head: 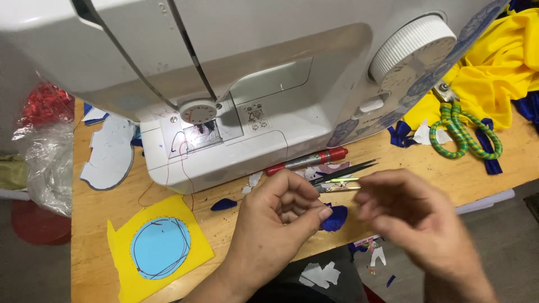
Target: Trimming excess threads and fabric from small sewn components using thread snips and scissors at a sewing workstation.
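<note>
two bare hands are working at the front edge of a wooden tabletop (483, 171), just in front of one white sewing machine (264, 84). the left hand (275, 224) is curling palm-up, its fingers (314, 213) pinching narrow on one small dark blue scrap of fabric (336, 219). the right hand (418, 216) is hovering just beside it, blurred, its fingers (365, 199) bent in close together; whether they are gripping anything cannot be told. between the two hands and the machine, one pair of black tweezers (345, 171) is lying on the tabletop, with one red marker pen (306, 161) just behind it against the machine's base. another blue scrap (223, 205) is lying near the left hand. to the left, one yellow square of fabric (154, 247) is carrying one light blue circle (160, 248) stitched around its edge, with loose red thread (168, 174) trailing from the machine's needle area. one grey-white cut-out piece (109, 154) is resting beside the machine on the far left, next to a clear plastic bag (48, 163). at the right, one pair of scissors with green and yellow wrapped handles (460, 132) is lying on the tabletop beside a heap of yellow cloth (499, 62). both forearms are entering from the bottom edge, wrists angling inward toward each other.
</note>
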